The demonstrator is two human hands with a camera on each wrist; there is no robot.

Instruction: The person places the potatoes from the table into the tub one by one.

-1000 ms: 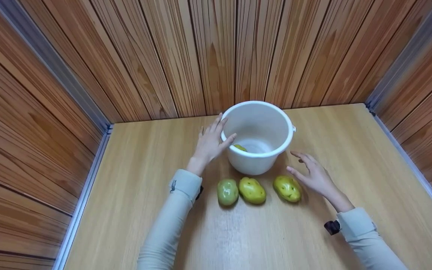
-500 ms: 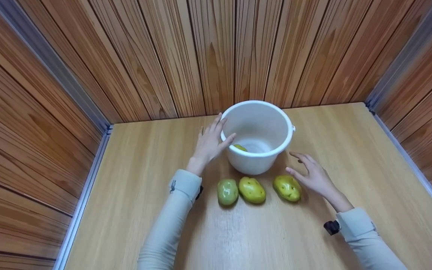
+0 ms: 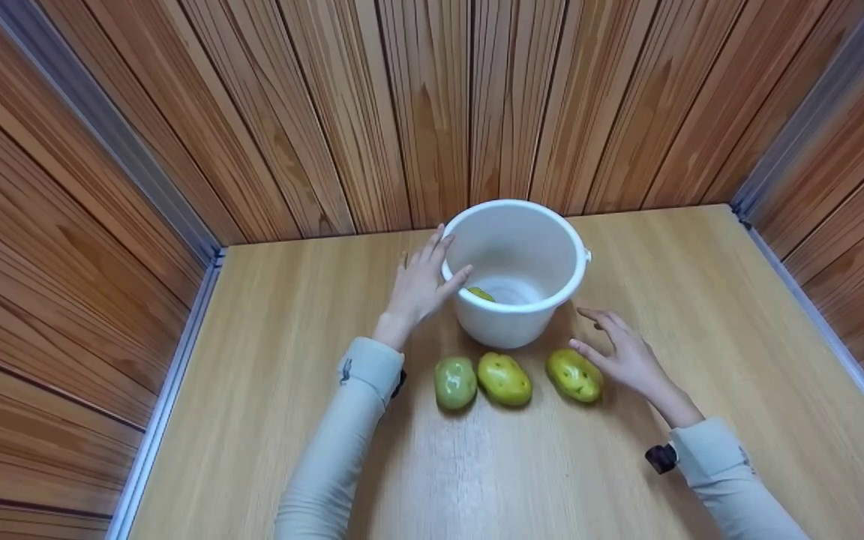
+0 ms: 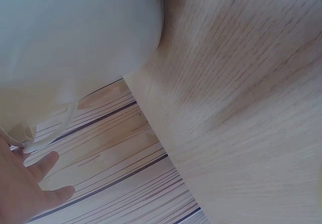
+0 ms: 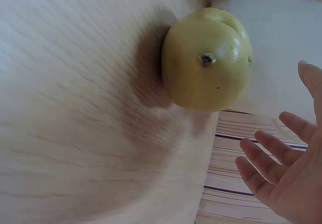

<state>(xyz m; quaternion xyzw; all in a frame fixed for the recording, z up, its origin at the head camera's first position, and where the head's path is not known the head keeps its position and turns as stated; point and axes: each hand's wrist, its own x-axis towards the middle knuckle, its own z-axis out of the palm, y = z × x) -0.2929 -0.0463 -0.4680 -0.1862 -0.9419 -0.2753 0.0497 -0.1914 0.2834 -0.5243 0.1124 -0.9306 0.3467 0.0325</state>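
Observation:
A white bucket (image 3: 503, 326) stands upright toward the back of the table. My left hand (image 3: 418, 289) rests on its left rim, fingers fairly straight and thumb over the edge. Part of a yellow thing (image 3: 481, 294) shows inside the bucket. In front of it lie a greenish, smooth oval potato-like thing (image 3: 456, 383), a yellow potato (image 3: 505, 380) and another yellow potato (image 3: 574, 375) farther right. My right hand (image 3: 623, 356) is beside this right potato, fingers spread and holding nothing. In the right wrist view a gap separates the fingers (image 5: 259, 161) from that potato (image 5: 196, 78).
The wooden table (image 3: 282, 360) ends at a plank wall (image 3: 297, 120) behind the bucket. More plank walls with metal edge strips flank both sides. A small handle lug (image 3: 588, 256) juts from the bucket's right rim.
My right hand has shifted slightly left, closer to the right potato. The left hand, bucket and potatoes stay in place.

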